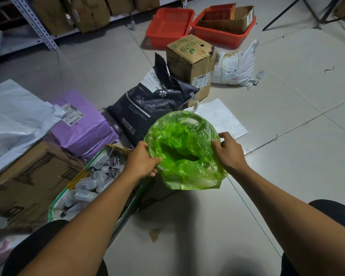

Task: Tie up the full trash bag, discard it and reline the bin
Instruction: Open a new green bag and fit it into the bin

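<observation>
Pale tiled floor [287,116], parcels around. Thin translucent green plastic bag [184,150] over bin rim: light, soft, slippery. My left hand [142,160] and right hand [227,151] pinch its edges; best hold there.

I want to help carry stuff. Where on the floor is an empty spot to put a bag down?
Bare tiles lie right of the green-lined bin, past the right hand, and in front between the person's knees. Crowded: the purple parcel, dark pet-food bag and cardboard box on the left and behind.
</observation>
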{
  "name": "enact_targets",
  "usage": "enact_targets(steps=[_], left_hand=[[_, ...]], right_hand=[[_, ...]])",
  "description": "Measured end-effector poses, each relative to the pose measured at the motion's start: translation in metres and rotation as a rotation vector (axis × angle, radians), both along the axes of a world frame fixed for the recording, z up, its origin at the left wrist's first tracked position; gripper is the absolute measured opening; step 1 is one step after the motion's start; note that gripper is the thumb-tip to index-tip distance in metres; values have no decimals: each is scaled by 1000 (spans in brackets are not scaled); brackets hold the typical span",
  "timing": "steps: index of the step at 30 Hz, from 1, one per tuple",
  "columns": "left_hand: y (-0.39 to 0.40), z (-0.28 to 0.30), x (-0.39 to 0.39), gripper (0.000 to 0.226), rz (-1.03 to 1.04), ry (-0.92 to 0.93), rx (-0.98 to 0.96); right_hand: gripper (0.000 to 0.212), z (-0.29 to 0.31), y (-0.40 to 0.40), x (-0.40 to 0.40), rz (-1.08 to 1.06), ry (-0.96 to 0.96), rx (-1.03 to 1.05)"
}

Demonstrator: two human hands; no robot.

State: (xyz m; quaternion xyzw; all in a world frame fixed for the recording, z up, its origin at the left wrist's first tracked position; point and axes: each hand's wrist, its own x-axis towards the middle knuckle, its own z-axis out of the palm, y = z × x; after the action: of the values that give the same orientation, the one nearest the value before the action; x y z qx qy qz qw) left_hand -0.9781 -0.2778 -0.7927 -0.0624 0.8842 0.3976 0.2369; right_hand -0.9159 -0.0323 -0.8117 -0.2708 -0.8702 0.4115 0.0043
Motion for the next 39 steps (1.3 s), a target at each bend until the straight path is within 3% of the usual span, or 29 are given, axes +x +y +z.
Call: enact_targets(steps=[4,7,12,18,24,33,39], left_hand=[[1,-1,1,53,-12,15,63],[-3,0,0,56,-39,10,24],[-11,-3,-4,48,-58,-6,69],[-19,-6,-5,52,-163,-26,123],[-25,-12,-9,68,-208,-48,179],[-22,-19,3,68,-322,-33,193],[-23,-21,9,67,-387,2,166]], right_hand=[[49,3,2,-7,41,100,179],[43,15,-6,-16,79,217,248],[30,22,-34,-24,474,279,339],[65,12,-58,-32,848,-49,364],[91,-8,-64,-33,989,-307,518],[89,-44,-78,-31,1040,-629,520],[97,-79,-80,-19,1043,-732,509]])
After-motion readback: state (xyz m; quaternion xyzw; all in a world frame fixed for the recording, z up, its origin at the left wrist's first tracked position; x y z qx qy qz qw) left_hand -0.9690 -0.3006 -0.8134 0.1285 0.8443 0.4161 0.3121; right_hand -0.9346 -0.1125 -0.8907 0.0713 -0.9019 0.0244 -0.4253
